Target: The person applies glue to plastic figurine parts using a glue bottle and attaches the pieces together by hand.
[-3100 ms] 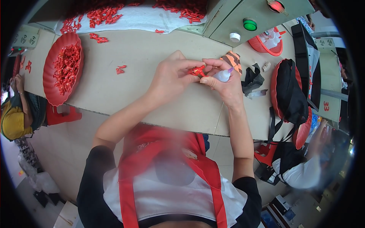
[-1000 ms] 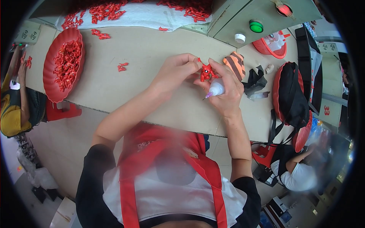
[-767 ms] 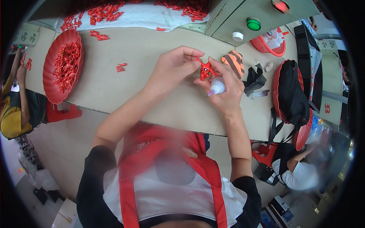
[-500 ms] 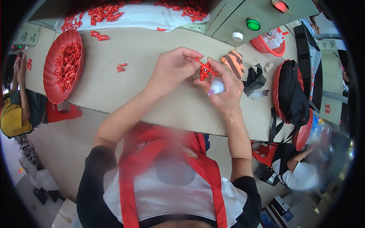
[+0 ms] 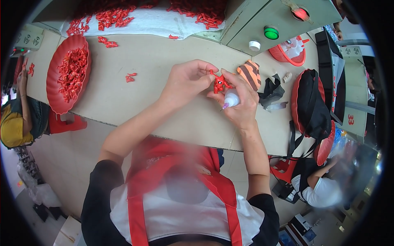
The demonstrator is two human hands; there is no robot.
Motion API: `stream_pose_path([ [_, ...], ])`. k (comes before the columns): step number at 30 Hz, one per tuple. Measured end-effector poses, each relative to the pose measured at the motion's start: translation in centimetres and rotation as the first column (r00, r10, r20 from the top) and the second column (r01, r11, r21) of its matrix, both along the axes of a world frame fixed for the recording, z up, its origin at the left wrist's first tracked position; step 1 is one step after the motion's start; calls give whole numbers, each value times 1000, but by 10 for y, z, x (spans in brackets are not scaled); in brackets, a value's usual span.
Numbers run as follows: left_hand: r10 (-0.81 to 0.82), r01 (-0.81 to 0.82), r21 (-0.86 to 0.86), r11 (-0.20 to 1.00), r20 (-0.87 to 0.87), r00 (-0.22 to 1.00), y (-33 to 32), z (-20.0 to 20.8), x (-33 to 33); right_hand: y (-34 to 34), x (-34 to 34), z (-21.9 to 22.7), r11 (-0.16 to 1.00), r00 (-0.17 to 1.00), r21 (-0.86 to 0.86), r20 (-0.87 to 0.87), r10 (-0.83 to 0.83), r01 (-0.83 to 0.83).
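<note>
Between my hands is a small red figurine (image 5: 220,84) with a white-and-black eye. The thumb and fingers of my left hand (image 5: 191,80) pinch one of its upper parts. My right hand (image 5: 245,98) is closed on the figurine's other side and also holds a small white squeeze bottle (image 5: 232,99) in its palm, whose purple-based needle tip points down and to the left. Left of my hands, a few red pieces (image 5: 131,77) lie on the tabletop. Beyond my right fingers sits an orange-and-brown striped object (image 5: 250,74).
A scalloped red tray (image 5: 52,82) of red pieces stands at left. More lie on a white cloth (image 5: 141,25) at the back. Right are dark scraps (image 5: 271,91), a red basket (image 5: 298,58), a black bag (image 5: 314,104) and a grey cabinet (image 5: 283,24). Co-workers sit on both sides.
The view has shifted slightly. My hands keep their hold on the figurine and bottle, and the figurine is turned a little. At left, the co-worker's hands have moved.
</note>
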State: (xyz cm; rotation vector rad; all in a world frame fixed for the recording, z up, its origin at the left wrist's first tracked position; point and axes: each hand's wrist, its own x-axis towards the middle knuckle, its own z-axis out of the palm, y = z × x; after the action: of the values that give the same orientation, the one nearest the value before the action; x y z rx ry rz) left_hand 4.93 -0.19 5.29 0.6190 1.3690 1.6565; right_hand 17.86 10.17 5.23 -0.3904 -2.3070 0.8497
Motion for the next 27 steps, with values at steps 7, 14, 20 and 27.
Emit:
stream_pose_path([
  [7,10,-11,14,1000,52,999,0,-3,1,2,-1,-1,999,999,34,-28,24,-23],
  [14,24,-27,49,998,66,998,0,-2,5,2,0,0,1000,999,29,-40,-3,4],
  [20,56,-57,31,998,10,998,1,-5,8,3,1,0,999,999,31,-37,-4,5],
  [27,91,-84,67,994,-104,990,1,-6,10,5,-3,3,997,990,79,-141,27,-16],
])
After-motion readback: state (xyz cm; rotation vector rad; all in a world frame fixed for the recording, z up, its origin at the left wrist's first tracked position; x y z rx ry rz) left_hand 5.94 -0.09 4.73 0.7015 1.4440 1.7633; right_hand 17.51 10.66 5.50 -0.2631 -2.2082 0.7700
